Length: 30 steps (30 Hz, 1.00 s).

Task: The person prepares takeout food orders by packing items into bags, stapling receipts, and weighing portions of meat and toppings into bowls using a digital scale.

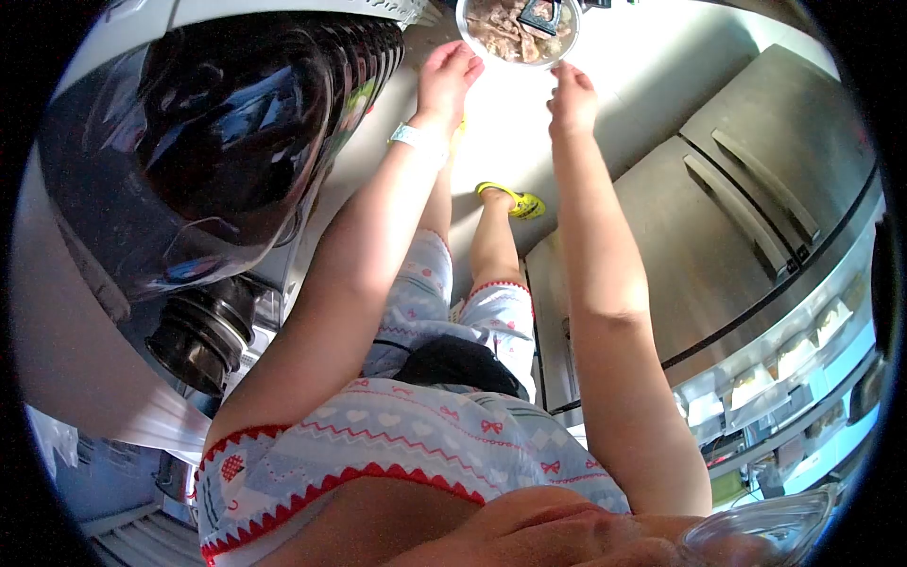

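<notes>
A round clear bowl [491, 57] shows at the top edge, cut off by the frame. Inside lie pale brownish-pink pieces that look like shredded meat [501, 33], with a black square-edged object [540, 16] on top. My left hand [448, 80], with a light band on its wrist, is at the bowl's lower left, fingers bent and fingertips against the rim. On the other side, my right hand [573, 97] has its fingers closed at the lower right rim, pinching it. The undersides of the fingers are partly hidden.
A steel refrigerator [652, 217] with long handles stands to the right. On the left is a large glossy black appliance or lid [217, 142], with a dark pot-like object [198, 335] below it. My feet in yellow clogs [524, 204] are on the pale floor [661, 57].
</notes>
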### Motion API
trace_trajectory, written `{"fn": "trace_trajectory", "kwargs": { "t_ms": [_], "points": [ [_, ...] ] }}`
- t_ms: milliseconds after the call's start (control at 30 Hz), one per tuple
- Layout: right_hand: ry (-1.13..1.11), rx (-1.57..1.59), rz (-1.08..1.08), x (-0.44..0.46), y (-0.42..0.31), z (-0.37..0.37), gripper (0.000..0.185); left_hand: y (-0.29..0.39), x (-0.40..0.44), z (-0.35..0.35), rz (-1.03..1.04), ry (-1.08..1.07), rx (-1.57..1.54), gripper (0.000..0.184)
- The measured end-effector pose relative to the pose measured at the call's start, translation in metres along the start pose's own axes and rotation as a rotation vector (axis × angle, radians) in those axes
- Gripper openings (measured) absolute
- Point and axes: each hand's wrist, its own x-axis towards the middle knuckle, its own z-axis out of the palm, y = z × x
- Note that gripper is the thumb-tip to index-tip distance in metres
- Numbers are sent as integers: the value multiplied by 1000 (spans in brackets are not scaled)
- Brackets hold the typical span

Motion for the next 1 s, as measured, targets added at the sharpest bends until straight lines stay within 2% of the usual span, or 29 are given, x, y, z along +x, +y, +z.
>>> {"fn": "trace_trajectory", "kwargs": {
  "t_ms": [33,67,133,333,533,667,800,933,1000],
  "points": [
    [-29,-50,119,-6,4,3,17,1,4,1,8,18,14,23],
    [-57,35,157,-13,10,8,16,1,5,0,9,17,14,23],
    [-43,165,174,-18,15,15,15,0,7,0,2,5,64,21],
    [-43,77,18,9,-5,-2,13,-3,-8,4,-105,28,-4,20],
    [-58,225,182,-26,10,12,9,8,8,4,-3,15,56,22],
    [20,212,110,-10,6,12,9,5,1,4,-30,12,97,20],
    [-34,73,54,0,-10,0,10,4,-6,2,-61,15,77,21],
    [-36,63,49,-8,-7,-3,13,12,8,1,-1,-9,76,24],
    [176,38,-103,-8,9,-2,16,14,13,3,12,-12,92,24]
  ]
}}
